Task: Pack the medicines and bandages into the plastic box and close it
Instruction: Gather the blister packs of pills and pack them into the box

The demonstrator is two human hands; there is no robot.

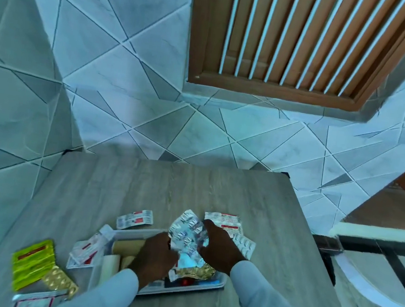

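Both hands are closed on one crumpled bundle of silver blister strips: the left hand pinches its near-left edge, and the right hand wraps its right side. The bundle stands tilted, its long axis running away from the person, and hangs over the far half of the clear plastic box, which lies directly beneath and toward the person. So the coming move looks like a short drop downward and slightly nearer. Beige bandage rolls and a gold foil strip already lie inside. Loose strips remain on the wooden table: a red-printed strip just beyond the right hand, a green sachet pack well to the left.
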